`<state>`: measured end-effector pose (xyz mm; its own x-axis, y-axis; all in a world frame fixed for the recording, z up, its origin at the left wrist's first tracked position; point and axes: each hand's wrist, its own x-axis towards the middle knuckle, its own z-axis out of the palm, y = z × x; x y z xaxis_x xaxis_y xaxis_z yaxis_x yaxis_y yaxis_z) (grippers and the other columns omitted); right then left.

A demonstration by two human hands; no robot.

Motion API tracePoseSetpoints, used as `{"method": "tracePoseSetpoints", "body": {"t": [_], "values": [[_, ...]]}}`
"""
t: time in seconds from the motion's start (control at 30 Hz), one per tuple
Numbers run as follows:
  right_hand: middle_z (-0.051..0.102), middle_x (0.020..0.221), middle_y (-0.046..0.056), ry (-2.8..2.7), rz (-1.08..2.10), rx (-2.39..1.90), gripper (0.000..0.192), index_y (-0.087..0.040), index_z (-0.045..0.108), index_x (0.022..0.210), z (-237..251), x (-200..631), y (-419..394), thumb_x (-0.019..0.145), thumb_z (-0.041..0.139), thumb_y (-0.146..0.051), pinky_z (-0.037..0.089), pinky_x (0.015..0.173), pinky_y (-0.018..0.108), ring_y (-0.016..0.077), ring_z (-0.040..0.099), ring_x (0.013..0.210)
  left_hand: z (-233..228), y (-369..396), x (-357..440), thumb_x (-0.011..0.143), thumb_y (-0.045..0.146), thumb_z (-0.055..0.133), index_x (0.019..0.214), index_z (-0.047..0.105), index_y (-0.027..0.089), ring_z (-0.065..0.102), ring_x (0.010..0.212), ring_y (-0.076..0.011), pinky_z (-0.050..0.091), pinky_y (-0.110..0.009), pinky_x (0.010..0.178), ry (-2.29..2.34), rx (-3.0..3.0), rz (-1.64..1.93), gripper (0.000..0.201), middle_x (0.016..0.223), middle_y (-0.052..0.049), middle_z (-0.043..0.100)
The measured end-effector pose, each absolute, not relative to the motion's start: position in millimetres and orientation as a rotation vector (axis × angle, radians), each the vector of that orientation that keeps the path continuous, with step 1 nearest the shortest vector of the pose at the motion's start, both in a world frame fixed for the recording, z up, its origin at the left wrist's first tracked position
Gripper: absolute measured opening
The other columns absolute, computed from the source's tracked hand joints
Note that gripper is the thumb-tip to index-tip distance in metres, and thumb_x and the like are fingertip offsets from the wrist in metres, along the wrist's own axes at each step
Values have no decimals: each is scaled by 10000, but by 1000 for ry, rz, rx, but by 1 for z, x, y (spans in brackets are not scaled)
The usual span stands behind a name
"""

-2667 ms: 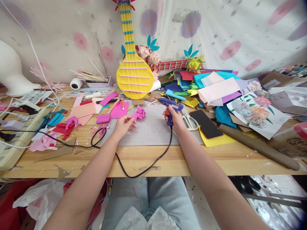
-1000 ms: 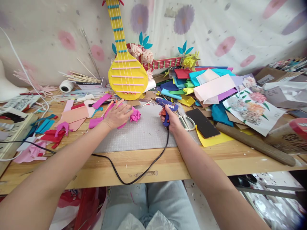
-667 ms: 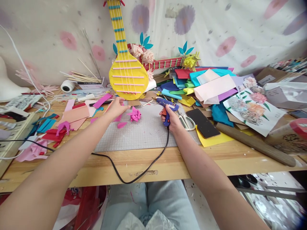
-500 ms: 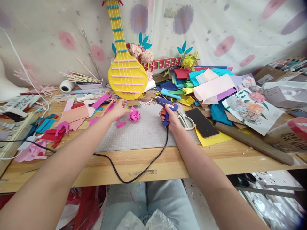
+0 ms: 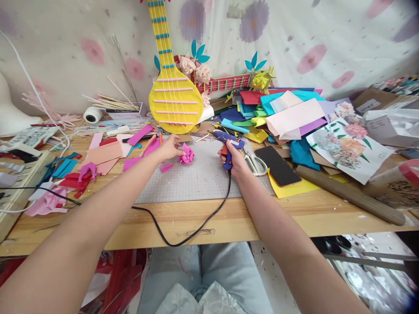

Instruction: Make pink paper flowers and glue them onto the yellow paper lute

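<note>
From the head camera I take the grey gridded cutting mat (image 5: pixel 199 179) as my landmark. My left hand (image 5: pixel 168 149) reaches out over the mat's far left corner, arm stretched long, its fingertips (image 5: pixel 181 151) pinched on the crumpled magenta foam flower (image 5: pixel 187 154), which sits on the mat near its far edge. My right hand (image 5: pixel 233 161) is at the mat's far right corner, fist wrapped firmly around the grip of the blue hot-glue gun (image 5: pixel 229 144), whose nozzle points left towards the flower without touching it. The gun's black cord (image 5: pixel 183 233) runs back across the mat, loops off the near edge of the light wooden table (image 5: pixel 229 218) and trails off to the left.

Just left of the flower lies one small loose magenta foam scrap (image 5: pixel 166 167) on the mat. Right of the mat lie one pair of white-handled scissors (image 5: pixel 252 159), just beside my right hand, and one black phone (image 5: pixel 277 159) face-up on a yellow sheet. Behind the mat stands one yellow paper lute with pink strings (image 5: pixel 175 98), propped on the flowered cloth backdrop. Beyond the mat's far right is a heap of coloured foam sheets (image 5: pixel 281 113); left of the mat are scattered pink, red and blue offcuts (image 5: pixel 98 157). Nothing stands between my two hands.
</note>
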<state>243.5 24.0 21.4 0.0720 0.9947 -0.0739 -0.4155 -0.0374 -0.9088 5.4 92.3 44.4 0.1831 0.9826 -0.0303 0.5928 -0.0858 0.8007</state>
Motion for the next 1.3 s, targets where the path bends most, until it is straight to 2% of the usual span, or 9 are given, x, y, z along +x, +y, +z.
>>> {"method": "tracePoseSetpoints", "body": {"t": [0.27, 0.43, 0.6, 0.8, 0.93, 1.17, 1.3], "values": [[615, 603, -11, -837, 1339, -983, 465, -183, 538, 636, 20, 244, 25, 649, 635, -637, 326, 351, 186, 35, 424, 383, 52, 92, -4, 469, 111, 763, 994, 503, 166, 601, 807, -176, 482, -321, 720, 1498, 1642, 765, 588, 890, -57, 611], [636, 638, -1, -871, 1321, -972, 457, -185, 557, 639, 19, 243, 25, 652, 637, -635, 315, 337, 186, 34, 427, 380, 53, 80, -17, 566, 118, 698, 851, 559, 174, 585, 741, -145, 472, -301, 729, 1612, 1716, 895, 322, 788, -19, 604], [645, 666, 11, -882, 1312, -971, 457, -177, 577, 646, 17, 242, 24, 636, 656, -628, 327, 339, 179, 34, 428, 394, 43, 48, -30, 636, 182, 656, 797, 621, 194, 575, 682, -164, 463, -314, 678, 1613, 1985, 708, 165, 739, -19, 613], [632, 650, 8, -876, 1296, -974, 471, -167, 587, 624, 17, 241, 23, 610, 675, -629, 310, 325, 175, 32, 429, 390, 31, 27, -43, 634, 204, 665, 849, 658, 212, 577, 689, -174, 453, -302, 663, 1627, 2118, 610, 215, 799, -31, 632], [641, 658, 15, -905, 1289, -971, 459, -169, 592, 634, 15, 241, 23, 621, 674, -621, 323, 330, 172, 34, 432, 398, 24, 24, -47, 684, 262, 634, 898, 647, 202, 547, 633, -156, 426, -282, 612, 1638, 1985, 667, 222, 744, -16, 627], [636, 659, 12, -925, 1278, -1009, 469, -167, 582, 636, 18, 239, 20, 616, 669, -628, 312, 338, 180, 34, 429, 396, 15, 22, -49, 693, 288, 616, 818, 658, 178, 529, 612, -138, 409, -264, 600, 1580, 1821, 900, 172, 694, -7, 625], [639, 670, 15, -958, 1255, -1045, 457, -173, 576, 641, 18, 238, 18, 630, 657, -623, 313, 354, 190, 39, 429, 406, 14, 23, -47, 662, 251, 630, 751, 638, 173, 549, 626, -137, 425, -270, 625, 1527, 1587, 1184, 119, 684, -5, 624]]}}
